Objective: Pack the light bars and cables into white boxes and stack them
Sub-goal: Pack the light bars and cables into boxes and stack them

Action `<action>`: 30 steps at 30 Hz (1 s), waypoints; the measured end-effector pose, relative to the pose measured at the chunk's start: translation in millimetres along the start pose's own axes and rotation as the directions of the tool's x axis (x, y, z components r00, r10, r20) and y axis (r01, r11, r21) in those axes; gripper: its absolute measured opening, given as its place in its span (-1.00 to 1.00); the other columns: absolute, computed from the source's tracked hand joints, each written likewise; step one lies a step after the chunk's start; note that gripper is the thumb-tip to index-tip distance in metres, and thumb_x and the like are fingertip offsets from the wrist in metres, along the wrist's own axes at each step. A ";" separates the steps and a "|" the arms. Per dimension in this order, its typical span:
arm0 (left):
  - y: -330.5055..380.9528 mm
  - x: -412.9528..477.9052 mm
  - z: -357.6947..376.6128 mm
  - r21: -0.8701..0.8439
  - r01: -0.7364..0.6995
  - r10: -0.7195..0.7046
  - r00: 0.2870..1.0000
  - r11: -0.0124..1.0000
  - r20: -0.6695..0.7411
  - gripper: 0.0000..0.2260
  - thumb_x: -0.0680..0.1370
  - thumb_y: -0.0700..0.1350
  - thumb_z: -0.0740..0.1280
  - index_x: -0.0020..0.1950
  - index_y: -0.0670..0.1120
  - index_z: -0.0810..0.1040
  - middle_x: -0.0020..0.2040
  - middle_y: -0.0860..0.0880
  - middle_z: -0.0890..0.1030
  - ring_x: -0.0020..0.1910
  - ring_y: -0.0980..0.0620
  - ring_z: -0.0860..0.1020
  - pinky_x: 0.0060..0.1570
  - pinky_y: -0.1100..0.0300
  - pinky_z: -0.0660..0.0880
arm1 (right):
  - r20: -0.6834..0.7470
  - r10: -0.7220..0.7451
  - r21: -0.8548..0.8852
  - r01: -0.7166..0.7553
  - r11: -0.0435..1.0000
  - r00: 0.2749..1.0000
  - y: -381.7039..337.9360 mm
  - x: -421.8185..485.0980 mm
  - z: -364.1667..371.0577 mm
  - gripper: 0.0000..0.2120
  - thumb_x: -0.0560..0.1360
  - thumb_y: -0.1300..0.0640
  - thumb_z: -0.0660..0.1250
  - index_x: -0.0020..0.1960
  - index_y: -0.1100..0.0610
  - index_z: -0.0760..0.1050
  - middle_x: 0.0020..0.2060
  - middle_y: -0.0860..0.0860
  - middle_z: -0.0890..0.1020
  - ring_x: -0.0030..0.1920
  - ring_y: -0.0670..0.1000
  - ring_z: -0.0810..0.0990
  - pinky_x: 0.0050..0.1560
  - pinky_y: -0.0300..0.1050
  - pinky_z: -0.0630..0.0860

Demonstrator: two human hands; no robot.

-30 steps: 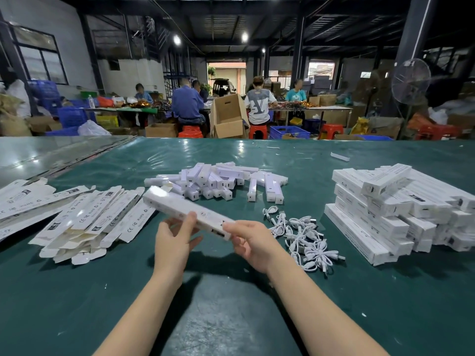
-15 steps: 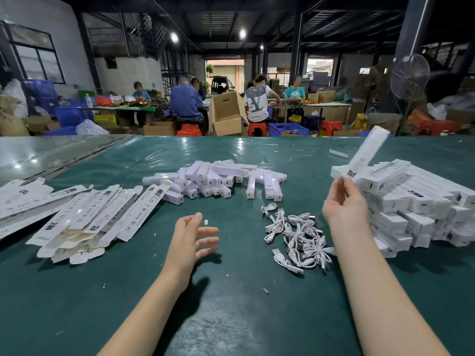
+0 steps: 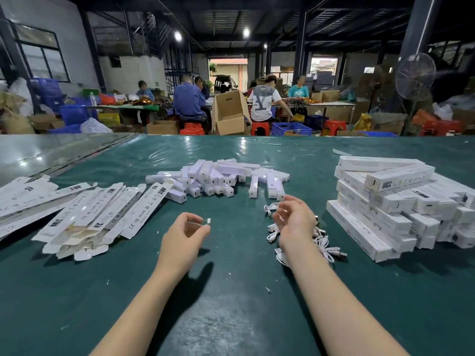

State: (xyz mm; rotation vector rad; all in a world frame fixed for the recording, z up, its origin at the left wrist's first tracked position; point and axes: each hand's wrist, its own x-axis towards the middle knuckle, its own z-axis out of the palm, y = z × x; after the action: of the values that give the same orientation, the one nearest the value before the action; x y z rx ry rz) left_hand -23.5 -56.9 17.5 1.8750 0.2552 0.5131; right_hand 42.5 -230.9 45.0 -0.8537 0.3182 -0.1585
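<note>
— What is being held?
— Nothing that I can see. The left hand (image 3: 183, 235) hangs over the green table (image 3: 231, 317) with its fingers loosely curled, and a white scrap (image 3: 209, 220) lies just off its fingertips. The right hand (image 3: 295, 222) is blurred, fingers half spread, above the tangle of cables (image 3: 324, 244). I can't tell whether it touches them.
— And to either side?
— Flattened boxes (image 3: 102, 214) fan out left of the left hand, long axes running near-left to far-right. They are printed "CE", "RoHS" and "Made in". Packed white boxes (image 3: 385, 204) are stacked right of the right hand. The lowest run far-left to near-right and the top ones lie nearly crosswise.
— Farther back?
— A heap of light bars (image 3: 218, 178) lies beyond both hands, most with their ends toward us, some crosswise. Well beyond are a cardboard carton (image 3: 228, 114) and a fan (image 3: 415, 75).
</note>
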 end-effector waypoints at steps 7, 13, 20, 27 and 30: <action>-25.9 23.4 -45.9 0.675 0.112 0.055 0.974 0.729 -0.222 -0.63 0.47 -0.10 0.32 0.28 -0.06 0.46 0.42 -0.11 0.31 0.42 -0.13 0.14 0.35 -0.04 0.18 | 0.737 -0.187 -0.652 0.756 0.058 0.650 45.7 -15.2 -6.8 -0.83 0.42 0.29 0.22 -0.11 0.14 0.57 -0.20 -0.01 0.60 -0.14 0.01 0.51 -0.12 -0.14 0.36; -36.2 26.0 -56.3 0.789 0.312 -0.257 0.945 0.529 -0.201 -0.45 0.53 0.24 0.11 0.48 0.07 0.16 0.51 -0.12 0.08 0.44 -0.17 0.11 0.34 -0.08 0.11 | 0.831 0.092 -0.530 0.831 -0.167 0.549 59.2 -27.4 -5.7 -0.79 0.47 0.18 0.19 0.00 0.10 0.58 0.02 0.05 0.55 0.08 0.08 0.44 0.03 -0.12 0.34; -29.4 24.6 -53.5 0.760 0.393 -0.212 0.920 0.518 -0.331 -0.60 0.52 0.03 0.23 0.30 -0.12 0.35 0.34 -0.23 0.33 0.34 -0.21 0.19 0.25 0.00 0.17 | 0.813 0.101 -0.565 0.819 -0.098 0.573 57.4 -27.1 -5.5 -0.79 0.46 0.19 0.21 -0.02 0.11 0.60 0.00 0.07 0.57 0.07 0.09 0.46 0.08 -0.10 0.38; -29.0 26.4 -50.1 0.677 0.220 -0.090 0.971 0.702 -0.223 -0.75 0.60 -0.07 0.12 -0.01 -0.21 0.48 0.06 -0.26 0.51 -0.02 -0.23 0.44 -0.06 0.03 0.35 | 0.786 0.087 -0.615 0.789 -0.004 0.613 57.8 -23.5 -5.2 -0.81 0.44 0.22 0.24 -0.08 0.12 0.62 -0.08 0.05 0.58 0.01 0.07 0.49 -0.04 -0.16 0.37; -22.6 24.4 -44.6 0.511 0.118 0.035 0.960 0.851 -0.279 -0.77 0.59 -0.21 0.08 -0.11 -0.22 0.51 -0.10 -0.21 0.58 -0.15 -0.17 0.40 -0.19 0.07 0.27 | 0.760 0.056 -0.650 0.756 0.080 0.648 57.8 -22.5 -5.8 -0.82 0.44 0.22 0.25 -0.10 0.14 0.63 -0.11 0.03 0.63 -0.06 0.00 0.54 -0.08 -0.21 0.36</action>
State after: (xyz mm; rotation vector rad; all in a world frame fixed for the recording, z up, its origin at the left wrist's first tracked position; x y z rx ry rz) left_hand -21.1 -1.4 14.7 2.3172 0.6819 0.7339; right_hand 19.9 -191.6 2.2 -2.3063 -0.6475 -0.1500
